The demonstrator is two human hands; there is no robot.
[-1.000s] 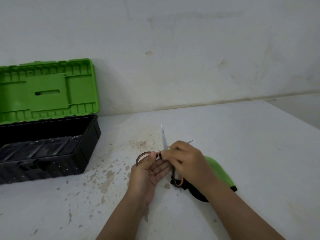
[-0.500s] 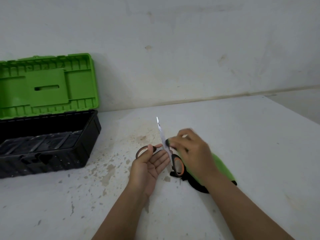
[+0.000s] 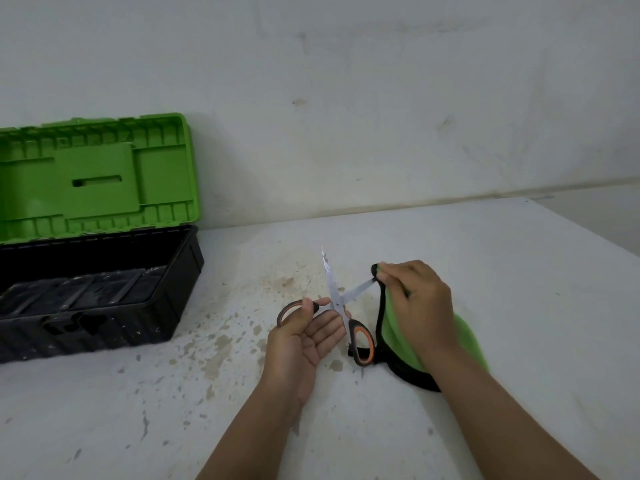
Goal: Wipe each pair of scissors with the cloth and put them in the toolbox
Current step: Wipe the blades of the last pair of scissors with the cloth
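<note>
Stained white table (image 3: 485, 271) | left hand (image 3: 304, 337) pinching scissors (image 3: 334, 289), blades splayed twelve and two | right hand (image 3: 415, 299) clamping cloth (image 3: 464, 341) on two-o'clock tip | toolbox (image 3: 104, 306) open at nine.

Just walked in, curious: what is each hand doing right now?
Left hand: thumb pinches one handle of the open scissors.
Right hand: grips the green cloth over one blade tip.

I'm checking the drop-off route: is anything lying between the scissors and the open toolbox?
Nothing visible. The scissors, held in the left hand, have only bare stained table between them and the toolbox, whose lid stands open.
</note>
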